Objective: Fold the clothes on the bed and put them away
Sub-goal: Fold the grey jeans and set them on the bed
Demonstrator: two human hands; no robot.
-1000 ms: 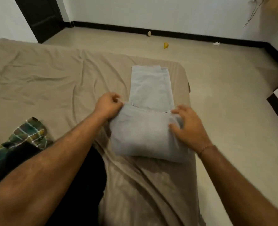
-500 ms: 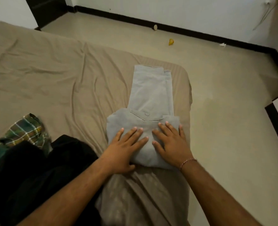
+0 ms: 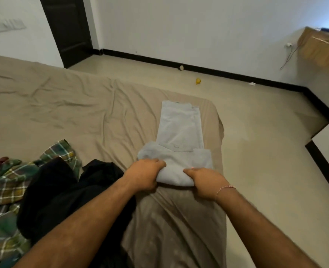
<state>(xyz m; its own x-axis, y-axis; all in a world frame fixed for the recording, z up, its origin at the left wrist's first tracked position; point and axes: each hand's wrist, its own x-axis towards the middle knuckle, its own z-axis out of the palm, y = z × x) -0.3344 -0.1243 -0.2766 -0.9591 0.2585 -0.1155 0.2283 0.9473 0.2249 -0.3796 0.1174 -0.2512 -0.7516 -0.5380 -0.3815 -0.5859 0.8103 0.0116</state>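
As the light grey trousers (image 3: 179, 144) lie half-folded at frame centre on the bed (image 3: 63, 105), left hand (image 3: 143, 176) and right hand (image 3: 204, 182) both grip the near fold; soft, limp, light cloth, best held at the fold's corners.

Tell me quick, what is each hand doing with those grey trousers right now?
Left hand: fingers curled round the near folded edge of the grey trousers, gripping it.
Right hand: gripping the same folded edge, fingers tucked under.
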